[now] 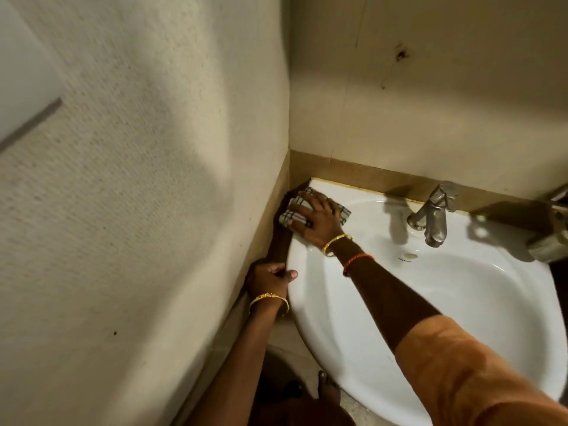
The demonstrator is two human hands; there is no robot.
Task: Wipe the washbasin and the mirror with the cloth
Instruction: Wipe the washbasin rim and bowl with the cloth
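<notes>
The right hand [316,218] is lying flat, palm down, with its fingers spread over a folded checked cloth [295,215], pressing it against the back left corner of the white washbasin [461,302]. It is not clenched around the fabric; the cloth is pinned under the open palm, and its edges are showing beyond the fingertips towards the side wall and past the thumb side towards the tap. A dark ring is sitting on one finger, and a gold bangle [336,242] with an orange thread band just behind it is circling the wrist. An orange sleeve [479,373] is covering the forearm further back.

Nearer to the person than that hand, the left hand [270,278] is curling over the left rim of the basin, fingers hooked down into the narrow gap by the wall and thumb resting on top of the rim. It too is wearing a gold bangle [269,299].

To the right of the wiping hand, well apart from it, a metal tap [430,219] is standing on the rear ledge of the basin, spout pointing into the bowl, with the small overflow hole just below it. A brown tiled band is running behind the basin, and pale walls [153,179] are meeting at the corner just beyond the cloth. At the far upper left, a light panel with a dark edge is showing; I cannot tell whether this is the mirror.
</notes>
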